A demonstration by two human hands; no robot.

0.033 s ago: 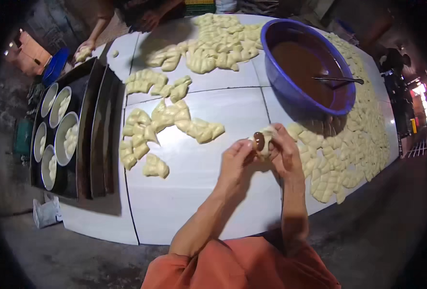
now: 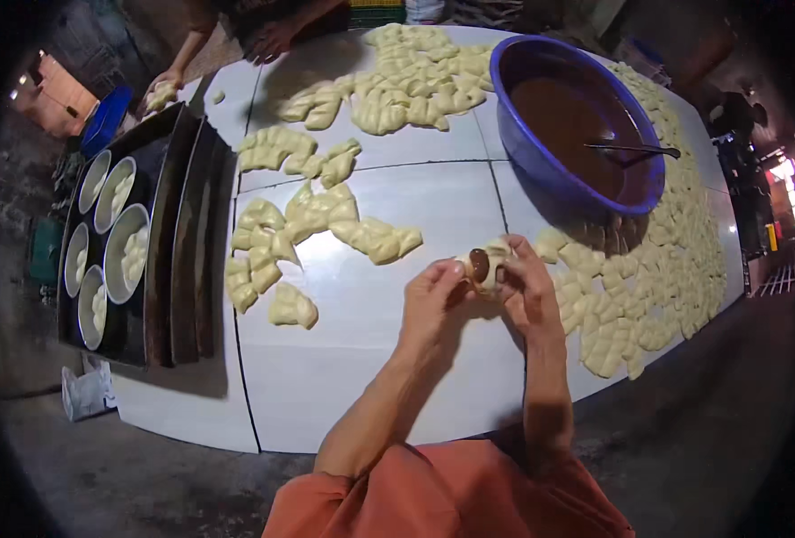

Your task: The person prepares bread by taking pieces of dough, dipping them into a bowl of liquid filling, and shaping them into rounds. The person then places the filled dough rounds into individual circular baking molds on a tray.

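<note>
Between both hands, above the white table, is a small piece of dough (image 2: 498, 253) with a glossy brown filling (image 2: 478, 264) showing in it. The fingers of my left hand (image 2: 433, 296) pinch its left side, thumb near the filling. On the other side, my right hand (image 2: 533, 291) has its fingers curled round the dough, hiding part of it. Close beyond my right hand stands a purple-blue basin (image 2: 541, 152) of brown filling, a metal spoon (image 2: 630, 148) leaning on its rim. Flattened pale dough pieces (image 2: 626, 314) cover the tabletop right of my right hand.
More dough pieces (image 2: 325, 215) lie left of centre and at the far side (image 2: 406, 90). A dark tray (image 2: 160, 296) at left holds several round tins (image 2: 128, 255) with dough inside. Across the table, another person's hand (image 2: 160, 92) holds dough.
My fingers have shifted slightly on the dough, and the brown filling sits a little further left. The rest of the scene has moved only slightly in the view.
</note>
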